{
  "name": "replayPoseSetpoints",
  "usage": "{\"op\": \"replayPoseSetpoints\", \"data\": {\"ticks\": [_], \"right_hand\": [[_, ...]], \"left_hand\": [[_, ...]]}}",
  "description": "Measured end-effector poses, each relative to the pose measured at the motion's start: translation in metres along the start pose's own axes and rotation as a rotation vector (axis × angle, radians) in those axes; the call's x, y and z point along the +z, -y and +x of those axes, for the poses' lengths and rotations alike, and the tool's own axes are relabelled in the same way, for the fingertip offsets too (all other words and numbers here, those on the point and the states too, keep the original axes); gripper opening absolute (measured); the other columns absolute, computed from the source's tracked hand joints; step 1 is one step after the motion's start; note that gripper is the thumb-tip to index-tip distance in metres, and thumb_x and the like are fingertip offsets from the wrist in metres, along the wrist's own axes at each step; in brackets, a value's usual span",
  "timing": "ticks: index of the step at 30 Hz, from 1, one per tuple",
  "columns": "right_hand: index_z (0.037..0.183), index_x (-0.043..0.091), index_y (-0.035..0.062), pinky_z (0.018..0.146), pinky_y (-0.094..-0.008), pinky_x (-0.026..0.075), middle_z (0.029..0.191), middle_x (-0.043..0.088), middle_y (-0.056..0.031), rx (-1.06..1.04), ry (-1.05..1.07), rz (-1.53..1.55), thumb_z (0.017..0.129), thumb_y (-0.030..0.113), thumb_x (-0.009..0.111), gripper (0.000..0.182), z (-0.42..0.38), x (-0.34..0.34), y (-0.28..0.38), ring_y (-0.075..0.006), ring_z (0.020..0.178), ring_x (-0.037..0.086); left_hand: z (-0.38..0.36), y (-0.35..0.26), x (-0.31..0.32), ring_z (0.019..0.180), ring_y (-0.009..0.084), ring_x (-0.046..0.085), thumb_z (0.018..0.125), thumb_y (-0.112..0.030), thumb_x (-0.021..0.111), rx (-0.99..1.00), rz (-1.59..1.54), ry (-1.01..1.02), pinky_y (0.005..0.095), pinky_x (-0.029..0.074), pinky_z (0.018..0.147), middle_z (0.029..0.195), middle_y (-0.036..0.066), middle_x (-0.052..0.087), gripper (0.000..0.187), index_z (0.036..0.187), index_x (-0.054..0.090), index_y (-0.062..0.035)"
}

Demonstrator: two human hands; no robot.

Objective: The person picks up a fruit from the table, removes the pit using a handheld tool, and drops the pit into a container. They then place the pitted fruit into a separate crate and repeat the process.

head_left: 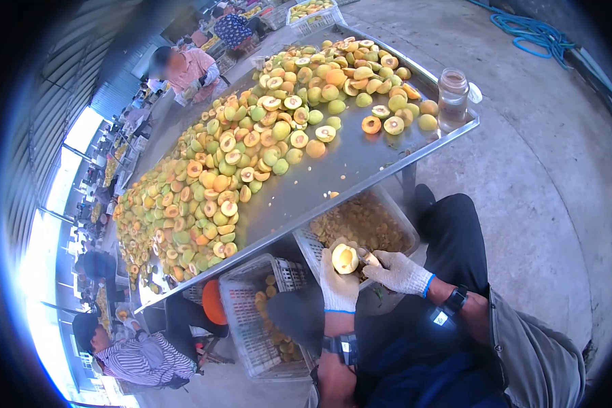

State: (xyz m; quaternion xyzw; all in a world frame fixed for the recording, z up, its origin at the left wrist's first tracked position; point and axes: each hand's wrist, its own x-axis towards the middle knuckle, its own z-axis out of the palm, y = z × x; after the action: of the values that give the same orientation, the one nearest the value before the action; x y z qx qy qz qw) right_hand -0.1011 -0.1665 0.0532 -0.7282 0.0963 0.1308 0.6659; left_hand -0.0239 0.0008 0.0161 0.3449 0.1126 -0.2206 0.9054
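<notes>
My left hand [338,289], in a white knitted glove with a blue cuff, holds a cut fruit half [345,259] with its pale yellow inside facing up. Right beside it, my right hand [402,273], gloved the same way, is closed around a small tool [369,258] whose tip points toward the fruit. Both hands are above my lap, just in front of a crate of brown pits or scraps [360,224]. Beyond them a metal table [299,204] bears a large heap of whole and halved yellow-green fruits [217,163].
A glass jar [453,102] stands at the table's right corner. Left of my knees is a white crate [251,319] with fruit pieces. A person in stripes [146,357] sits at lower left; another in pink [190,71] is across the table. A blue hose [534,34] lies on the floor.
</notes>
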Motion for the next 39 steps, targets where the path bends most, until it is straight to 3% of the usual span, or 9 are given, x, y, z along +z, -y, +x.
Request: {"op": "replayPoseSetpoints", "data": {"ticks": [4,7,15,27,30,32,33,35,39], "right_hand": [[0.117,0.069,0.0047,0.079,-0.0463,0.055,0.094,0.072,-0.0276,-0.116,0.014,-0.235,0.098,0.042,0.063,0.043,-0.005,-0.009,0.01,-0.0421,0.088,0.072],[0.122,0.069,0.0062,0.082,-0.0504,0.054,0.096,0.071,-0.0289,-0.073,0.079,-0.36,0.101,0.045,0.058,0.046,-0.011,-0.012,0.026,-0.0467,0.092,0.069],[0.129,0.065,0.0037,0.078,-0.0517,0.054,0.095,0.072,-0.0274,-0.16,0.13,-0.501,0.104,0.045,0.054,0.049,-0.001,-0.011,0.016,-0.0451,0.086,0.07],[0.126,0.069,0.0106,0.08,-0.0522,0.054,0.095,0.072,-0.0238,-0.163,0.091,-0.618,0.102,0.045,0.055,0.044,0.002,-0.018,0.021,-0.0444,0.088,0.069],[0.123,0.071,0.0112,0.075,-0.0514,0.054,0.091,0.072,-0.0219,-0.188,0.057,-0.695,0.101,0.043,0.059,0.04,0.003,-0.017,0.024,-0.0433,0.084,0.069],[0.118,0.072,0.0115,0.075,-0.0517,0.054,0.089,0.071,-0.0216,-0.185,0.039,-0.729,0.101,0.043,0.06,0.038,0.003,-0.017,0.019,-0.0432,0.083,0.069],[0.114,0.072,0.0104,0.075,-0.0522,0.054,0.088,0.071,-0.0217,-0.202,0.001,-0.724,0.1,0.043,0.06,0.037,0.006,-0.019,0.013,-0.0434,0.084,0.069],[0.111,0.071,0.0093,0.075,-0.0528,0.053,0.087,0.071,-0.0219,-0.223,-0.028,-0.716,0.1,0.042,0.061,0.036,0.01,-0.019,0.006,-0.0437,0.084,0.069],[0.106,0.067,0.0047,0.078,-0.054,0.053,0.088,0.071,-0.0249,-0.15,-0.069,-0.695,0.101,0.042,0.058,0.039,0.008,-0.026,0.01,-0.0455,0.087,0.069]], "left_hand": [[-0.009,0.0,0.014,0.099,0.0321,0.067,0.11,-0.046,0.046,0.019,0.034,-0.024,0.0477,0.054,0.096,0.108,0.015,0.068,0.051,0.132,0.059,-0.0022],[-0.013,0.0,0.02,0.095,0.0307,0.068,0.109,-0.046,0.049,0.019,0.055,-0.05,0.0458,0.056,0.091,0.105,0.014,0.067,0.051,0.133,0.058,-0.0024],[-0.017,0.001,0.029,0.092,0.0281,0.067,0.107,-0.049,0.055,0.003,0.125,-0.075,0.044,0.058,0.085,0.102,0.013,0.067,0.053,0.131,0.059,-0.0024],[-0.016,0.003,0.034,0.09,0.0222,0.066,0.106,-0.033,0.056,0.046,0.258,-0.153,0.0356,0.056,0.081,0.095,0.011,0.067,0.036,0.117,0.065,0.0005],[-0.02,0.004,0.028,0.09,0.0204,0.065,0.108,-0.034,0.053,0.031,0.371,-0.157,0.034,0.056,0.082,0.097,0.012,0.066,0.039,0.117,0.065,0.0016],[-0.019,0.008,0.018,0.09,0.0199,0.064,0.111,-0.039,0.049,0.384,1.103,0.036,0.0345,0.055,0.084,0.098,0.012,0.066,0.045,0.119,0.064,0.0027],[-0.018,0.008,0.02,0.09,0.0199,0.064,0.111,-0.039,0.049,0.385,1.102,0.038,0.0345,0.055,0.084,0.098,0.012,0.066,0.045,0.119,0.064,0.0027],[-0.015,0.005,0.023,0.092,0.021,0.065,0.112,-0.042,0.047,0.052,0.366,-0.113,0.0355,0.055,0.086,0.1,0.013,0.066,0.048,0.121,0.063,0.0028],[-0.016,0.003,0.024,0.096,0.0223,0.065,0.111,-0.045,0.046,0.0,0.152,-0.07,0.0342,0.053,0.088,0.101,0.012,0.068,0.051,0.124,0.062,0.0015]]}}
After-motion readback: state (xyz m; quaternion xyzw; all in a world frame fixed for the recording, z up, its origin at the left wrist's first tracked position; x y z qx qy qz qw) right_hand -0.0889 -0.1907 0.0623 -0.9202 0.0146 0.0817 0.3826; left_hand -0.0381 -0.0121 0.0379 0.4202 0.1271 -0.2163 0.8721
